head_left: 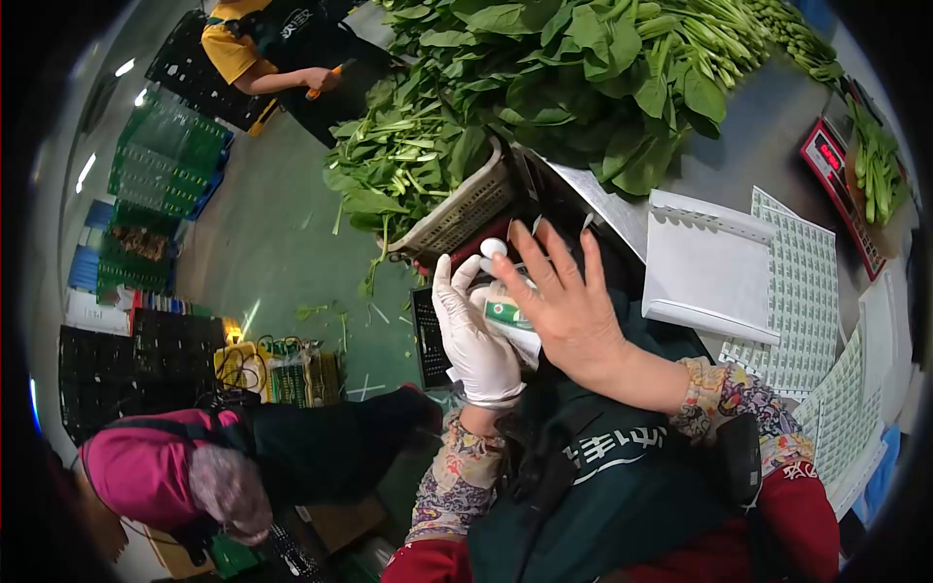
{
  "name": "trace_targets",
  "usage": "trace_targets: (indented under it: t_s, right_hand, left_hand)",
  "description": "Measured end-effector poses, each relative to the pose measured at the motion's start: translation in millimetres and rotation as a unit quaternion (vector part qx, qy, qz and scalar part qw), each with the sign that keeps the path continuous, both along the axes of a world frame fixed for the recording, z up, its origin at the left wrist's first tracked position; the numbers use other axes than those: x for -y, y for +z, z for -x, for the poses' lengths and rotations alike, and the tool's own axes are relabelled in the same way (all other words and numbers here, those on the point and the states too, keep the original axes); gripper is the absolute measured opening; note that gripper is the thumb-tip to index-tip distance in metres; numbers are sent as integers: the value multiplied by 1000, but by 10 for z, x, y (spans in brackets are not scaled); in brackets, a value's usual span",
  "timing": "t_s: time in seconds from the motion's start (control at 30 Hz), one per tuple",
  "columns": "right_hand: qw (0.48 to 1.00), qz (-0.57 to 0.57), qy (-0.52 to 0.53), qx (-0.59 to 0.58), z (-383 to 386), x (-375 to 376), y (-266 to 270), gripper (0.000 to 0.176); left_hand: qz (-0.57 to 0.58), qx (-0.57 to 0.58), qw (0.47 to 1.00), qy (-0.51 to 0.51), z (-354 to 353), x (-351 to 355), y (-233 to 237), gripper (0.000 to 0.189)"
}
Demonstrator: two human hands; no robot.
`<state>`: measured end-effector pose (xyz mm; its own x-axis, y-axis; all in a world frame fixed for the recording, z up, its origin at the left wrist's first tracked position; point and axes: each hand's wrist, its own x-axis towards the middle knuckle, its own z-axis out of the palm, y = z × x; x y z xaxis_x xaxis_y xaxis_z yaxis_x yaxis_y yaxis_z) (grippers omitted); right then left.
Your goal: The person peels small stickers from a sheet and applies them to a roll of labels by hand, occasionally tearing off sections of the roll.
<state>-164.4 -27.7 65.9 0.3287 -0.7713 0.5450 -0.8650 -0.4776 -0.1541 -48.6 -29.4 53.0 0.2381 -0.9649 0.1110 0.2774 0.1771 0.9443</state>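
Note:
My left hand (478, 335), in a white glove, is wrapped round a small container (505, 313) with a green and white label, in front of my body. A round white piece (493, 248), perhaps a lid, shows at the container's top end, between the two hands. My bare right hand (569, 301) is held over the container with its fingers spread, the thumb and palm side partly covering it. Whether the right thumb touches the container or the white piece, I cannot tell.
Leafy greens (583, 68) are heaped at the top, some in a crate (457, 209). Label sheets (807, 282), white paper (709, 267) and a red scale (841, 189) lie at the right. One person (165, 466) is at the lower left, another (233, 49) at the upper left.

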Motion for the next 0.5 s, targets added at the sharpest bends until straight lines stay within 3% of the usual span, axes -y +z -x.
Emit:
trace_targets:
  t_s: [0.03,0.1,0.13,0.23,0.3,0.37,0.4,0.47,0.5]
  right_hand:
    - [1000,-6,-4,-10,26,29,41,49]
    - [1000,2,-18,5,49,114,54,48]
    - [1000,-2,-20,20,65,157,73,48]
    - [1000,-25,-7,12,91,209,68,50]
    - [998,-23,-19,-50,125,314,-228,50]
    - [978,-192,-81,-16,203,345,-479,49]
    - [967,-239,-7,86,242,352,-494,49]
    - [888,-337,137,281,297,269,-309,51]
    - [793,-445,198,366,288,228,-116,55]
  left_hand:
    - [-36,-152,988,-6,-35,-5,21,46]
    - [-74,-72,992,-69,-230,-95,-4,44]
    - [-48,80,989,-112,-403,-130,-182,40]
    - [-246,203,930,-182,-637,-404,-181,24]
    - [-224,42,966,-121,-608,-540,-51,22]
    - [-209,40,973,-94,-671,-557,-37,23]
    - [-207,72,972,-81,-653,-514,16,23]
    - [-225,80,967,-86,-654,-490,10,24]
    - [-236,59,964,-111,-658,-473,-15,24]
